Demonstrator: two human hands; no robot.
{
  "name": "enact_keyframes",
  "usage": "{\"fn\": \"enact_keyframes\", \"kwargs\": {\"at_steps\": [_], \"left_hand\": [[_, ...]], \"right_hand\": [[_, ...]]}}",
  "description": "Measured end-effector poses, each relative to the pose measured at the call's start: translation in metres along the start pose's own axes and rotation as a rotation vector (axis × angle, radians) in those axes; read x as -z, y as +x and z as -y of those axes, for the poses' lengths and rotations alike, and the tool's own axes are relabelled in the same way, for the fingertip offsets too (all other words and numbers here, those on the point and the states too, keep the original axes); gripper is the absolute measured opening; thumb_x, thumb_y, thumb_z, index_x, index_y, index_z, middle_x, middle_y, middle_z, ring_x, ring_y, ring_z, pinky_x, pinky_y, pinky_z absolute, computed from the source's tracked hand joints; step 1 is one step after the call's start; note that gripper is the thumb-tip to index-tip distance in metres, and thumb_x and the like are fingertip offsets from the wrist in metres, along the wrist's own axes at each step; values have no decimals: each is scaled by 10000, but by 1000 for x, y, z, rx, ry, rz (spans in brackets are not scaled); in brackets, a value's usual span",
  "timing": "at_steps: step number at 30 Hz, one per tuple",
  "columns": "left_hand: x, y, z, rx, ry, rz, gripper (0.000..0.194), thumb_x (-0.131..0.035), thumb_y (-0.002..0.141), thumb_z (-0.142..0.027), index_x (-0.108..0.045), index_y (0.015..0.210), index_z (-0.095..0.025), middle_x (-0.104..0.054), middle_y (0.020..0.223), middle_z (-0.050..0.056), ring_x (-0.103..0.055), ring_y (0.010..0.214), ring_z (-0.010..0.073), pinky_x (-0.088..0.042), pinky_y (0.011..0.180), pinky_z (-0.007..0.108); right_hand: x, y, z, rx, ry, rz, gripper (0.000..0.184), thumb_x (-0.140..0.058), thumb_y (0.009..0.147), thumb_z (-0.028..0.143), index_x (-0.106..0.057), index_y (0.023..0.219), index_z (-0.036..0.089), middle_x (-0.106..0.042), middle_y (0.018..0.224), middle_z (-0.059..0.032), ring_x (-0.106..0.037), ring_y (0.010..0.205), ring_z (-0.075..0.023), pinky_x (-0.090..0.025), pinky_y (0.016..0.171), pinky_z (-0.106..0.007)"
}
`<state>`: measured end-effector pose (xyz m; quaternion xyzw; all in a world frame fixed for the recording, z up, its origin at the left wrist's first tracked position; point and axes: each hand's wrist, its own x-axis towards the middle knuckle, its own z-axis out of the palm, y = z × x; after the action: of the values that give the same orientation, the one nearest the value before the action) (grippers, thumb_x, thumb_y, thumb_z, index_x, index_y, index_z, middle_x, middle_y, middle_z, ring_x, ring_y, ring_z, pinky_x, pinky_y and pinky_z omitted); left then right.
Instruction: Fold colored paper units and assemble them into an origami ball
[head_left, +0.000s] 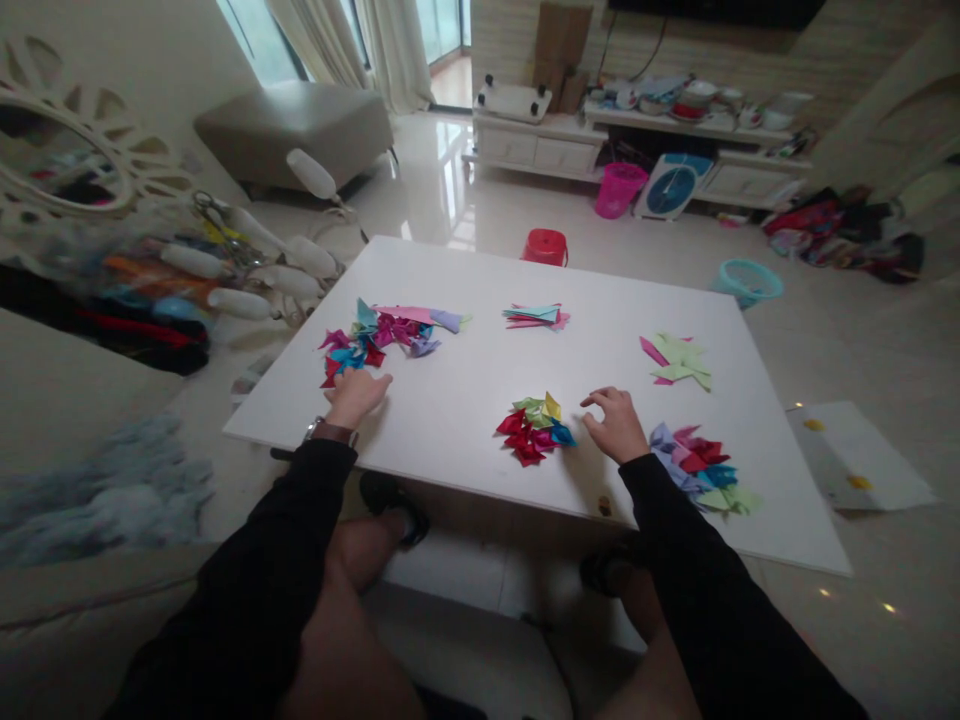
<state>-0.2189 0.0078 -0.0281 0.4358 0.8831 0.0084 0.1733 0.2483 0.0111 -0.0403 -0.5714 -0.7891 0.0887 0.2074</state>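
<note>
My left hand (358,398) is at the near edge of a pile of folded paper pieces (375,335) in red, blue, magenta and purple. Its thumb stands apart from the fingers, and the fingertips are partly hidden against the pile. Over the white table, my right hand (616,424) is open, fingers curved and apart with nothing between them. Just left of it lies a round cluster of folded paper (534,430) in red, green, yellow and blue. Beside my right wrist is another group of folded paper pieces (701,465), partly behind the sleeve.
A stack of flat folded strips (535,317) lies at the table's far middle, with green and pink folded pieces (679,360) to the right. Beyond the white table (450,410) stand a red stool (546,245) and a light-blue basket (748,280). White lamp shades (240,303) crowd the left side.
</note>
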Motion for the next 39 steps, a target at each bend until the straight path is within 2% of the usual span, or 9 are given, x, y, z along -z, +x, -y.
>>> {"fn": "enact_keyframes", "kwargs": {"at_steps": [3,6,8,11,14,21,28,35,39], "left_hand": [[-3,-21,-27,-246,-34,-84,472,-496,913,-419,-677,1199,-90,-587,1357,233,-548,1265,403,-425,1069,554],[-12,-57,-67,-657,-154,-138,402,-505,924,-295,-653,1252,-115,-603,1358,164,-626,1164,288,-475,1049,412],[-20,-85,-95,-925,-209,-91,379,-497,943,-262,-645,1272,-146,-600,1382,131,-672,1048,238,-515,977,369],[-30,-121,-129,-1278,-127,-12,329,-503,947,-206,-661,1234,-185,-615,1385,101,-692,1019,227,-530,914,364],[-39,-144,-153,-1476,-46,-2,299,-513,948,-173,-661,1208,-187,-635,1371,95,-680,1103,237,-521,916,364],[-63,-164,-173,-1630,45,-5,375,-519,968,-195,-587,1334,-144,-614,1421,128,-659,1157,258,-497,937,400],[-69,-172,-177,-1661,138,-29,386,-505,963,-171,-580,1342,-160,-625,1392,121,-668,1091,236,-461,874,370],[-82,-176,-178,-1722,177,-72,391,-506,929,-106,-606,1305,-136,-643,1354,123,-677,1006,228,-436,830,377],[-81,-177,-177,-1752,190,-78,344,-511,928,-107,-642,1246,-112,-647,1345,122,-668,1022,231,-437,844,387]], "right_hand": [[6,-1,1,-8,23,-29,171,-582,790,174,-719,890,199,-662,1028,-123,-549,1043,-322,-468,941,-478],[11,-3,6,-9,72,-72,162,-572,794,161,-701,879,209,-669,988,-107,-560,1021,-311,-466,942,-476],[14,-4,10,-9,114,-106,150,-564,814,171,-692,880,213,-671,960,-97,-571,990,-298,-471,930,-468],[18,-5,17,-12,182,-160,136,-556,853,202,-685,899,210,-673,942,-90,-587,952,-277,-491,868,-435],[23,-5,21,-16,239,-193,125,-558,880,224,-679,904,206,-676,903,-78,-601,905,-253,-497,799,-398],[33,-6,23,5,335,-214,127,-598,904,232,-671,804,204,-652,789,-33,-572,729,-180,-466,735,-333],[31,-15,18,-10,244,-47,93,-714,869,222,-719,779,198,-625,746,-17,-566,732,-175,-436,718,-309],[29,-18,17,-62,142,41,113,-778,837,256,-754,750,188,-657,741,-27,-606,757,-188,-443,748,-321],[27,-16,18,-97,130,68,107,-791,825,254,-768,743,190,-680,735,-33,-624,744,-189,-450,743,-323]]}}
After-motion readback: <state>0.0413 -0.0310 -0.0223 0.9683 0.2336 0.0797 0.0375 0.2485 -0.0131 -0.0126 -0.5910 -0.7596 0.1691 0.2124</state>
